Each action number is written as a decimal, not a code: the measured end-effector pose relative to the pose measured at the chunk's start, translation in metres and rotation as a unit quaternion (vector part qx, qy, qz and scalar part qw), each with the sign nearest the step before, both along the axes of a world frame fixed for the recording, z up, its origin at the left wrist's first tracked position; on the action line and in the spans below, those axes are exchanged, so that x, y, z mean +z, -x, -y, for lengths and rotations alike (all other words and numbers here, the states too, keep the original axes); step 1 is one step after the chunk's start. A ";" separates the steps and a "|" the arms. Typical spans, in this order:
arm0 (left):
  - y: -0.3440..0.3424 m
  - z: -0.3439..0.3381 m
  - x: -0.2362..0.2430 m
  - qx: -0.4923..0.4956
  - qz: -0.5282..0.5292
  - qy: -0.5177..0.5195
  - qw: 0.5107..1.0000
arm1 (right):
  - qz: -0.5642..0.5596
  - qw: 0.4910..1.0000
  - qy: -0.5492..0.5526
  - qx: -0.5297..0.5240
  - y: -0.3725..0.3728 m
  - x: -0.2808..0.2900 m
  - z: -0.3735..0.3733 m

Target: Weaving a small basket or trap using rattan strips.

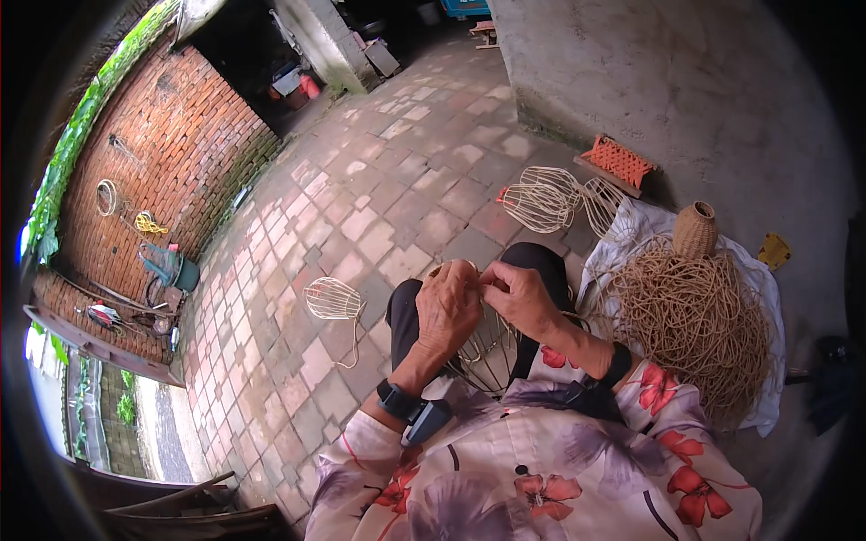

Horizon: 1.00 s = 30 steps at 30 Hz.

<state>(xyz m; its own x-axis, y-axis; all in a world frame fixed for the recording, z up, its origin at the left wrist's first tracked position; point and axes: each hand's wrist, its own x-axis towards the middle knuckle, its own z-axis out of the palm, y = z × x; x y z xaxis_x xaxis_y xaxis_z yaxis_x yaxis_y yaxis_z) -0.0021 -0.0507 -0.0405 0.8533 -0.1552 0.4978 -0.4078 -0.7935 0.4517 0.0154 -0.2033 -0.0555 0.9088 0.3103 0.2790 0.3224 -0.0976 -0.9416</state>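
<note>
Between my knees stands a cage-like wire frame (488,353), its top hidden behind my hands. My left hand (448,305) is closed over that top, back of the hand upward. Pressed up beside it, my right hand (526,299) pinches with thumb and fingers. What lies in the pinch is too small to make out. To my right, a big tangle of tan cord (690,316) rests on a white cloth (767,352). A small woven vase-shaped basket (695,233) stands at the far edge of the tangle.
More bare wire frames (541,200) lie on the paving ahead to the right; another wire frame (333,298) with a trailing strand lies left of my knee. A low stool with an orange woven seat (619,162) leans by the concrete wall (695,90). A yellow object (774,251) sits beside the cloth.
</note>
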 end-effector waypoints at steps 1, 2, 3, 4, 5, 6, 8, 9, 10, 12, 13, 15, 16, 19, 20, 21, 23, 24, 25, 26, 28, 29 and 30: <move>0.000 0.002 0.000 0.010 0.018 -0.005 1.000 | 0.001 1.000 -0.007 -0.007 0.001 -0.001 0.000; -0.001 0.002 0.001 0.010 0.018 -0.005 1.000 | 0.002 1.000 -0.015 -0.015 0.001 -0.002 -0.001; -0.002 0.001 0.004 -0.001 -0.011 -0.021 1.000 | 0.002 1.000 -0.015 -0.016 0.001 -0.005 -0.001; -0.004 -0.001 0.007 -0.013 -0.040 -0.037 0.998 | 0.003 0.999 -0.022 -0.026 0.000 -0.009 -0.002; -0.008 -0.008 0.012 -0.015 -0.040 -0.037 0.998 | 0.004 0.999 -0.028 -0.035 -0.001 -0.010 -0.002; -0.014 -0.023 0.019 -0.089 -0.147 0.062 0.983 | 0.004 0.999 -0.028 -0.035 0.000 -0.010 -0.002; -0.029 -0.055 0.028 -0.183 -0.188 0.097 0.960 | -0.040 0.998 0.005 -0.041 0.002 -0.007 -0.005; -0.034 -0.058 0.032 -0.181 -0.187 0.099 0.960 | -0.039 0.998 0.006 -0.039 0.002 -0.007 -0.006; -0.038 -0.060 0.035 -0.205 -0.217 0.075 0.951 | -0.033 0.998 0.008 -0.048 0.002 -0.007 -0.008; -0.046 -0.061 0.037 -0.244 -0.264 0.035 0.933 | -0.025 0.998 0.012 -0.053 0.000 -0.008 -0.011; -0.050 -0.062 0.037 -0.242 -0.261 0.039 0.934 | -0.014 0.998 -0.003 -0.060 -0.001 -0.010 -0.013; -0.057 -0.063 0.038 -0.283 -0.253 -0.026 0.925 | -0.001 0.998 -0.014 -0.061 -0.001 -0.010 -0.014; -0.060 -0.064 0.037 -0.281 -0.250 -0.022 0.926 | 0.007 0.998 -0.012 -0.061 -0.001 -0.010 -0.014; -0.068 -0.068 0.034 -0.305 -0.260 -0.050 0.915 | 0.039 0.997 0.018 -0.069 0.000 -0.009 -0.019; -0.071 -0.070 0.033 -0.323 -0.262 -0.066 0.907 | 0.061 0.994 0.042 -0.082 0.000 -0.009 -0.022; -0.074 -0.070 0.032 -0.342 -0.263 -0.082 0.898 | 0.064 0.994 0.047 -0.078 0.000 -0.008 -0.025; -0.077 -0.071 0.030 -0.345 -0.262 -0.078 0.898 | 0.158 0.976 0.094 -0.119 -0.001 -0.009 -0.030; -0.078 -0.070 0.030 -0.351 -0.266 -0.082 0.894 | 0.161 0.976 0.095 -0.115 -0.001 -0.010 -0.030; -0.078 -0.069 0.031 -0.348 -0.264 -0.079 0.896 | 0.134 0.981 0.089 -0.112 0.000 -0.012 -0.028; -0.078 -0.067 0.030 -0.343 -0.265 -0.080 0.898 | 0.107 0.985 0.082 -0.110 -0.001 -0.013 -0.026; -0.075 -0.066 0.033 -0.337 -0.266 -0.075 0.900 | 0.074 0.990 0.088 -0.085 0.006 -0.001 -0.016; -0.075 -0.065 0.035 -0.306 -0.288 -0.099 0.902 | 0.039 0.993 0.091 -0.063 0.009 0.003 -0.012; -0.077 -0.063 0.037 -0.277 -0.309 -0.124 0.902 | 0.039 0.993 0.095 -0.051 0.009 0.002 -0.007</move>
